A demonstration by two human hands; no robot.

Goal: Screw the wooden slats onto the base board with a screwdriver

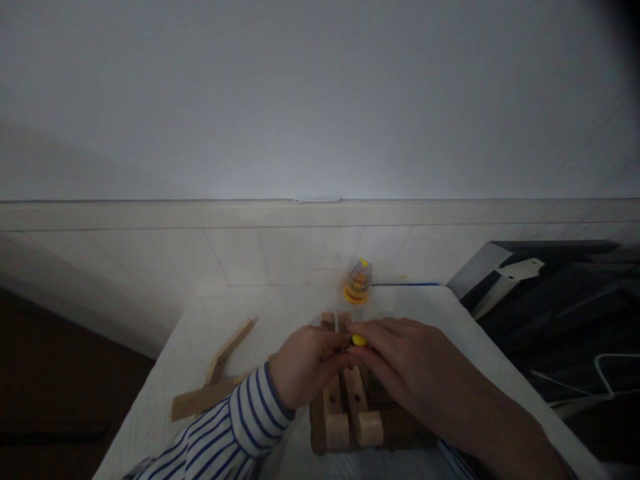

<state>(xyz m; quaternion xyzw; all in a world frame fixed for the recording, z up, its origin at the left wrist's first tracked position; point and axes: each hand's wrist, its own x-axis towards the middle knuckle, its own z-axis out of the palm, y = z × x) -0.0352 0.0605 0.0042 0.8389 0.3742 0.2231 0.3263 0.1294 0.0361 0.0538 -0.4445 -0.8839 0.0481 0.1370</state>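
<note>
Both hands meet over a wooden assembly point(350, 417) of pale blocks on a darker base, near the front of a white table point(430, 313). My left hand point(305, 363), in a blue-striped white sleeve, has its fingers curled against the upright wooden pieces. My right hand point(400, 360) reaches in from the right and pinches a small yellow piece point(359, 340) at the top of the assembly. The fingertips of both hands touch around that yellow piece.
Loose wooden strips point(215, 383) lie crossed on the table's left side. A small bag with yellow parts point(358, 283) stands at the table's far edge by the white wall. Dark furniture and a grey panel point(540, 280) sit to the right; dark floor lies at the left.
</note>
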